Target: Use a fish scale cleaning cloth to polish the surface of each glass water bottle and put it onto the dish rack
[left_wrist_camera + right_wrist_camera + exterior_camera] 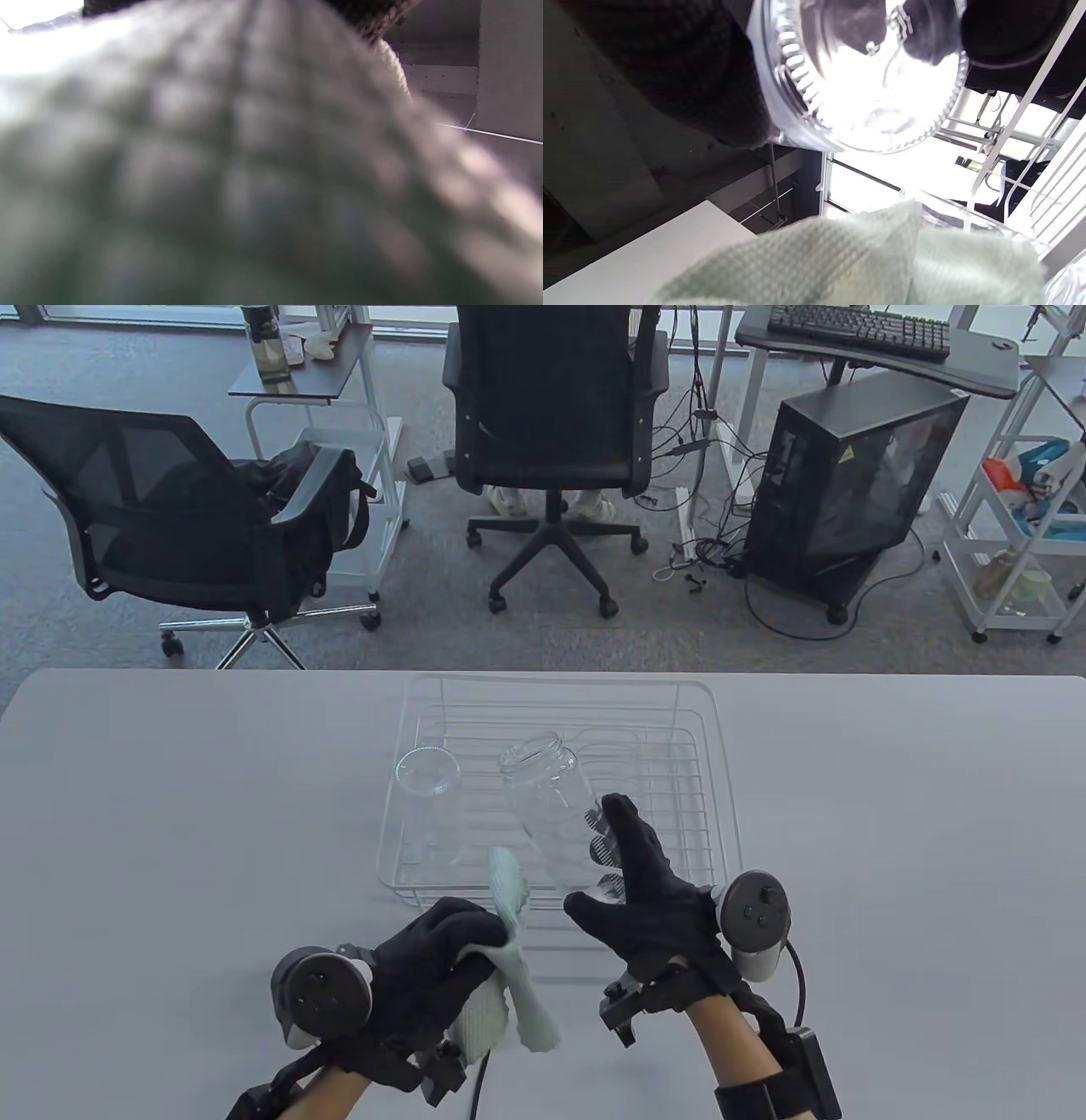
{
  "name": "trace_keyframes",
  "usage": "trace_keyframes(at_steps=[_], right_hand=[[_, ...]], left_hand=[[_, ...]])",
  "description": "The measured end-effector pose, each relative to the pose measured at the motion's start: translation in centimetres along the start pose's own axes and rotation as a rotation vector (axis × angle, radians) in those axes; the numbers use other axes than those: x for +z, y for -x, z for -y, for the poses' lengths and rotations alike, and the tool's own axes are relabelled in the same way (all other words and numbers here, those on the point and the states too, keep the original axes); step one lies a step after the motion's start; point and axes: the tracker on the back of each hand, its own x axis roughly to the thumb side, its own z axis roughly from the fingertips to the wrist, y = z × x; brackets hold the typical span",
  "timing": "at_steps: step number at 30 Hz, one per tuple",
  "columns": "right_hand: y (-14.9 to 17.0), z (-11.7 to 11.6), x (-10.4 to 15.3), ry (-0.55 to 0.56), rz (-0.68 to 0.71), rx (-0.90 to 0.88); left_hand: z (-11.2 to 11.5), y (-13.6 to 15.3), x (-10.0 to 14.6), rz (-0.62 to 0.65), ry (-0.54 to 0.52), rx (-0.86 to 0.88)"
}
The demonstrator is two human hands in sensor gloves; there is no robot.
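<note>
My right hand [632, 869] grips a clear glass bottle [551, 806] around its lower body, holding it tilted above the white wire dish rack [708, 780], mouth pointing away from me. The right wrist view looks up at the bottle's ribbed base [869, 84] with my gloved fingers [683, 72] around it. My left hand [441, 959] grips a pale green fish scale cloth [513, 950] at the rack's near edge, the cloth hanging down. The cloth [237, 178] fills the left wrist view, blurred. A second glass bottle [427, 780] stands upright in the rack's left part.
The rack sits mid-table on the white table [170, 831]. Beyond the far edge stand two black office chairs [551, 432], a computer tower [848, 492] and a white cart [1018, 526].
</note>
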Motion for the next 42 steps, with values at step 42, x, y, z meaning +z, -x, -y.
trace_keyframes(at_steps=[42], right_hand=[[1.8,-3.4,-11.5,-0.131,0.023,0.633]], left_hand=[[-12.0,6.2,3.2,-0.222,-0.28,0.013]])
